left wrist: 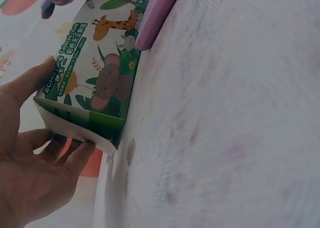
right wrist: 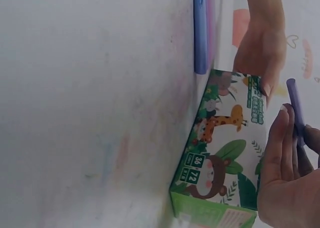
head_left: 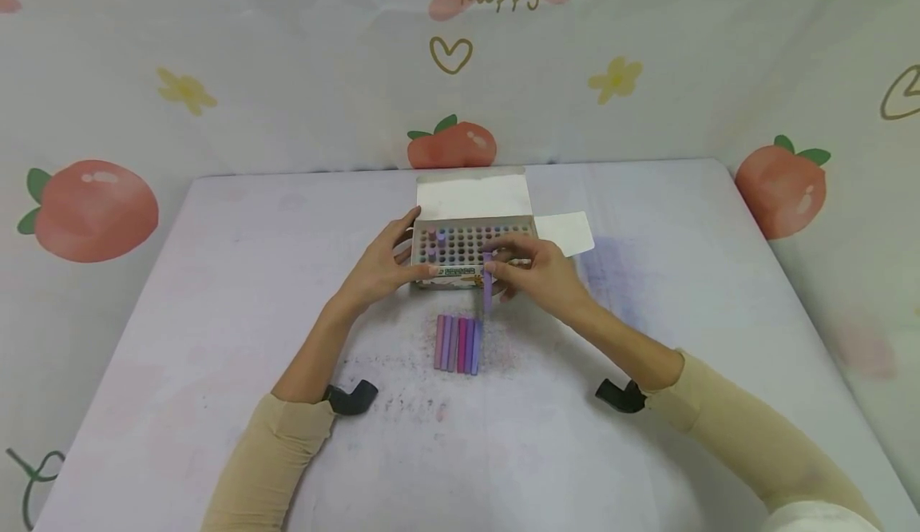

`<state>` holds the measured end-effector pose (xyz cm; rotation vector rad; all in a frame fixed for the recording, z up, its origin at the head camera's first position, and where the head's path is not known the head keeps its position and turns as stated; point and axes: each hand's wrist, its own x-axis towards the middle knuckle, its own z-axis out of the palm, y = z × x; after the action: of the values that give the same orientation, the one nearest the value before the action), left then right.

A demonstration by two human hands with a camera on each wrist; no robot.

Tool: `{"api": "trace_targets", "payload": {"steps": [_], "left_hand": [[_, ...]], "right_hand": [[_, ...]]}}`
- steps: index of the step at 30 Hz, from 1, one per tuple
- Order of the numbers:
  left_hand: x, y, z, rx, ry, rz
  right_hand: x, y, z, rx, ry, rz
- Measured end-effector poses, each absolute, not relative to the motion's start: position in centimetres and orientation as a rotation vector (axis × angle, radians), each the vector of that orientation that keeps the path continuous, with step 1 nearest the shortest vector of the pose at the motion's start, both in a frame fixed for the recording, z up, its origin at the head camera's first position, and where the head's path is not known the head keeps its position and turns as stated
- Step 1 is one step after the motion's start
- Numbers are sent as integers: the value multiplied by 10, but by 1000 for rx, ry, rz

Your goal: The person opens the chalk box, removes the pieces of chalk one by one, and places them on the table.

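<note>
A printed chalk box [head_left: 460, 278] stands with its lid flipped back, showing a tray of round holes with a few chalk sticks [head_left: 442, 239] at the left end. My left hand [head_left: 384, 264] grips the box's left end, thumb on the front panel and fingers at the side. Above the box's front edge, my right hand [head_left: 539, 270] pinches a purple chalk stick [head_left: 487, 292] between thumb and fingers. The right wrist view shows this purple stick [right wrist: 296, 104] tilted over the box. On the table in front lies a row of pink and purple chalk sticks [head_left: 450, 344].
The open lid [head_left: 470, 195] leans toward the back, and a side flap [head_left: 568, 232] sticks out at the right. Chalk smudges mark the white tablecloth [head_left: 618, 284]. A black strap end [head_left: 352, 398] juts from each wrist. Behind the table hangs a fruit-printed cloth [head_left: 302, 53].
</note>
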<state>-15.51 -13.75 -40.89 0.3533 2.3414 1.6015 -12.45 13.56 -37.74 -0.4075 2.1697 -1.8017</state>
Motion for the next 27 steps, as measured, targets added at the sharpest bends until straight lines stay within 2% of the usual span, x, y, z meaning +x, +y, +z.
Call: {"api": "trace_targets", "payload": {"steps": [27], "left_hand": [[-156, -139, -413, 372, 2324, 1625]], "right_hand": [[-100, 139, -411, -289, 2110, -1615]]}}
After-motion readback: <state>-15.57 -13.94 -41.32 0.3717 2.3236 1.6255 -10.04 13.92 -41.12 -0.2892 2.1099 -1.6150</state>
